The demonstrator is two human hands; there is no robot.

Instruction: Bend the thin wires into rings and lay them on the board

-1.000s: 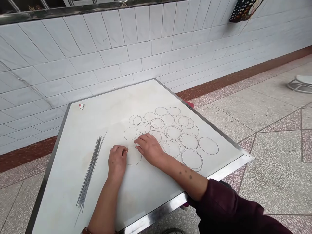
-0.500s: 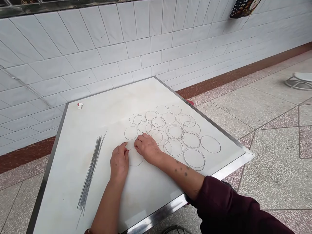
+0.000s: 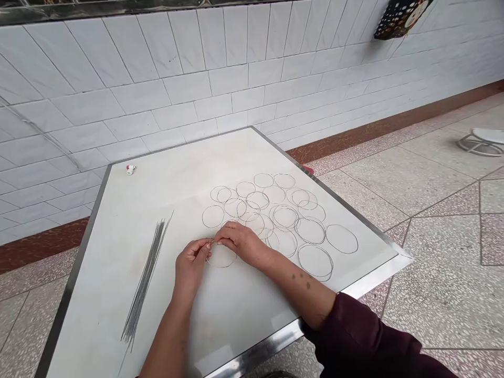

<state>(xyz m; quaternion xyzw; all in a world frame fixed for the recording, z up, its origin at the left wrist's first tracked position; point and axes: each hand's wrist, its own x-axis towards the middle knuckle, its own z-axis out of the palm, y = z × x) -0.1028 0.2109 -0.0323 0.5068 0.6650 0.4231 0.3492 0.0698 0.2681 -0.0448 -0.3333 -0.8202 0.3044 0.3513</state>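
A thin wire ring [image 3: 221, 266] hangs from the fingertips of both hands, just above the table. My left hand [image 3: 192, 257] pinches it at the upper left. Close beside it, my right hand [image 3: 240, 241] is closed on the same wire, its fingertips nearly meeting the left ones. To the right and beyond the hands lie several wire rings [image 3: 310, 231], many overlapping. Left of my left hand rests a bundle of straight grey wires [image 3: 145, 281], fanned slightly at both ends.
The white table [image 3: 169, 178] has a metal edge and stands near a white tiled wall [image 3: 232, 79]. A small red and white object [image 3: 131, 169] lies at its far left corner. A white stool [image 3: 482, 142] stands on the floor at right. A dark patterned bag [image 3: 399, 20] hangs on the wall.
My hands have drawn together, their fingertips now nearly meeting on the wire ring. The view has shifted slightly; the other rings and the bundle lie as before.
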